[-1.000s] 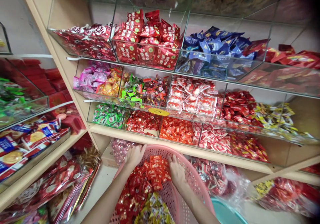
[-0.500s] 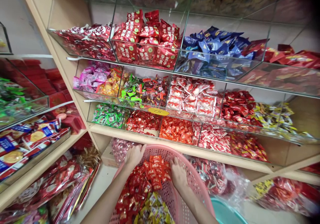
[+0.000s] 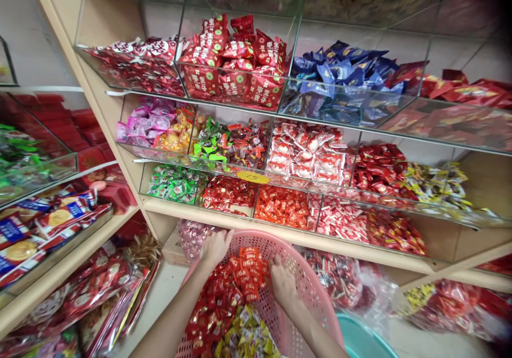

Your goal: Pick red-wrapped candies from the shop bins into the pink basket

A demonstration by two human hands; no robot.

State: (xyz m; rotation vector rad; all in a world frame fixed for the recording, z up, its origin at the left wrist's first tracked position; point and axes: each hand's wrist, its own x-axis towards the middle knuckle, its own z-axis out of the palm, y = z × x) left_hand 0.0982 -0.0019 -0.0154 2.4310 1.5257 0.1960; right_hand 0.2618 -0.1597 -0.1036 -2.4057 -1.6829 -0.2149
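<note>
A pink perforated plastic basket (image 3: 316,279) stands below the shelf front. In it lie shiny red wrapped candies (image 3: 212,307), orange-red wrapped candies (image 3: 248,272) and yellow wrapped candies (image 3: 250,334). My left hand (image 3: 216,248) is closed over the basket's far left rim. Inside the basket, my right hand (image 3: 282,282) is at the right edge of the orange-red candies, its fingers curled down against them. What those fingers hold, if anything, is hidden.
Glass-fronted shelf bins hold wrapped candies, among them an orange-red bin (image 3: 282,208) just beyond the basket. A yellow price tag (image 3: 253,177) hangs above. Bagged candies (image 3: 334,278) and a teal tub (image 3: 362,336) stand at right. Side shelves (image 3: 68,246) flank the left.
My right hand has shifted slightly left and down, closer against the orange-red candies. My left hand stays on the rim.
</note>
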